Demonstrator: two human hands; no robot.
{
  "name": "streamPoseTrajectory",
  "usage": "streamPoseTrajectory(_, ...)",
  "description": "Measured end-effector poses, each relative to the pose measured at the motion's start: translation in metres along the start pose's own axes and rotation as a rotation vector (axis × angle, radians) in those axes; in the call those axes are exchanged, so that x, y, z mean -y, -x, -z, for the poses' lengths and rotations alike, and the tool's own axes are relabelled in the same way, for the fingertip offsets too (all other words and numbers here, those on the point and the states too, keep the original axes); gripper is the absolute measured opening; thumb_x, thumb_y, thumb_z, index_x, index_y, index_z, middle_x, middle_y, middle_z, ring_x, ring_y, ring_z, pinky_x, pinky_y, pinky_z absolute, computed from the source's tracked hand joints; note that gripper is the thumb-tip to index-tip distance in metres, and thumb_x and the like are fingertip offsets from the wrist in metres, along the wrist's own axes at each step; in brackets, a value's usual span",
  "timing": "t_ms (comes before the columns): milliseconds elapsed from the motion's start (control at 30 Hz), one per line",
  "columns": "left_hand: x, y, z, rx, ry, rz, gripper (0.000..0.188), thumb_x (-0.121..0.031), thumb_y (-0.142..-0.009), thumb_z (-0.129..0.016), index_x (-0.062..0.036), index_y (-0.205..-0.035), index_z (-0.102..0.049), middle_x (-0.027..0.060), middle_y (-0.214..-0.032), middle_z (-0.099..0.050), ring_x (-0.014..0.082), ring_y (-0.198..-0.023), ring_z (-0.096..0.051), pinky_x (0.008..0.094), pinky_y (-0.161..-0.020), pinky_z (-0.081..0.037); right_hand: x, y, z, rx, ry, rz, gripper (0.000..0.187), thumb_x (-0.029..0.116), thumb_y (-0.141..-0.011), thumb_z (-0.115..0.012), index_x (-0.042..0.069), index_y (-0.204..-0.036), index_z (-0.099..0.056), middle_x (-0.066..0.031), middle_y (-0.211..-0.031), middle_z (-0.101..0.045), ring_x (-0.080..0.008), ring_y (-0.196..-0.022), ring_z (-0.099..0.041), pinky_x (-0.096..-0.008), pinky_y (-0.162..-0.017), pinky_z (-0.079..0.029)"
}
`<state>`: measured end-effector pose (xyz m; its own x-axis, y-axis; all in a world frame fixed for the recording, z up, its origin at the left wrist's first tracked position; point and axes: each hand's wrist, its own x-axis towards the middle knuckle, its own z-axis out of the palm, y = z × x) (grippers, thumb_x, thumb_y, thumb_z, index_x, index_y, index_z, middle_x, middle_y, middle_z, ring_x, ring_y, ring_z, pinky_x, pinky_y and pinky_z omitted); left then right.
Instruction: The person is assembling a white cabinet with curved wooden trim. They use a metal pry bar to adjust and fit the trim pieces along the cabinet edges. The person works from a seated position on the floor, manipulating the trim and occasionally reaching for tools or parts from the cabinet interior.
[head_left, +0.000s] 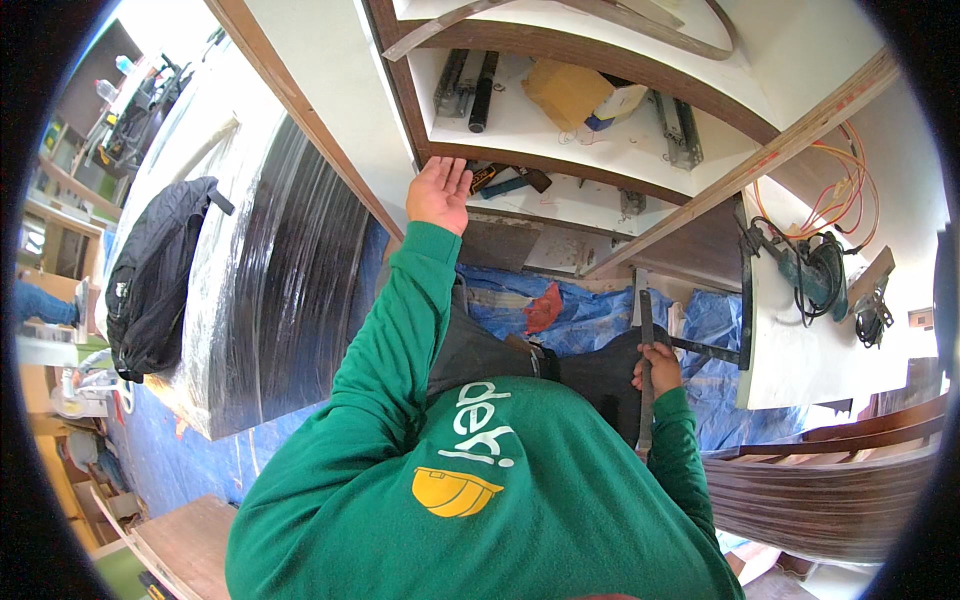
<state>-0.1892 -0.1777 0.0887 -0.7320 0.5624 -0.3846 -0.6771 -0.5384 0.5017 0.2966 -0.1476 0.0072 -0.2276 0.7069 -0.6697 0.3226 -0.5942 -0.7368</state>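
Observation:
My left hand [440, 196] is raised to the dark brown front edge of a white-lined cabinet [590, 158], fingers stretched out and nothing held. Its fingertips reach the edge of a shelf; whether they press on it I cannot tell. Just beyond them, a hammer [516, 186] lies in the lower compartment beside a black and yellow item [487, 176]. Down at my right thigh, my right hand [660, 369] is closed around a long, narrow, dark flat strip [646, 405], held roughly upright. Its exact kind does not show.
Drawer slides [678, 130] and a torn cardboard box [566, 92] sit on the shelf above. On the right, a white panel [815, 345] carries a corded power tool [812, 272]. A black bag [165, 275] lies on wrapped panels at left. Blue sheeting [590, 318] covers the floor.

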Motion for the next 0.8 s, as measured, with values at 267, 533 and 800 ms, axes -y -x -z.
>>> streamPoseTrajectory(267,-0.009,-0.006,0.007,0.101,-0.152,0.030,0.024,-0.009,-0.094,-0.054,0.0001,-0.115,-0.050,0.0135,-0.117,-0.059,0.0313,-0.114,-0.059,0.0462,-0.101,-0.046,0.002,-0.001,-0.002,0.014,0.002,-0.017,0.027,0.024,-0.098,-0.055,0.003,-0.113,-0.059,-0.0103,-0.062,-0.061,-0.0216,-0.044,-0.059,-0.0337,-0.039,-0.048)
streamPoseTrajectory(533,-0.014,-0.011,0.001,0.090,-0.340,0.073,0.012,-0.010,-0.091,-0.058,-0.0039,-0.101,-0.055,0.0104,-0.102,-0.066,0.0271,-0.105,-0.064,0.0429,-0.090,-0.048,0.005,-0.005,-0.005,0.011,0.061,-0.016,0.026,0.023,-0.098,-0.053,0.003,-0.114,-0.059,-0.0109,-0.063,-0.062,-0.0224,-0.045,-0.060,-0.0347,-0.040,-0.049)
streamPoseTrajectory(800,0.006,-0.005,-0.009,0.194,-0.410,0.160,0.012,-0.010,-0.092,-0.057,-0.0038,-0.103,-0.055,0.0114,-0.103,-0.067,0.0262,-0.102,-0.066,0.0413,-0.088,-0.049,0.004,-0.008,-0.005,0.004,0.106,-0.021,0.027,0.023,-0.099,-0.051,0.002,-0.115,-0.057,-0.0125,-0.063,-0.062,-0.0238,-0.045,-0.059,-0.0359,-0.040,-0.049)
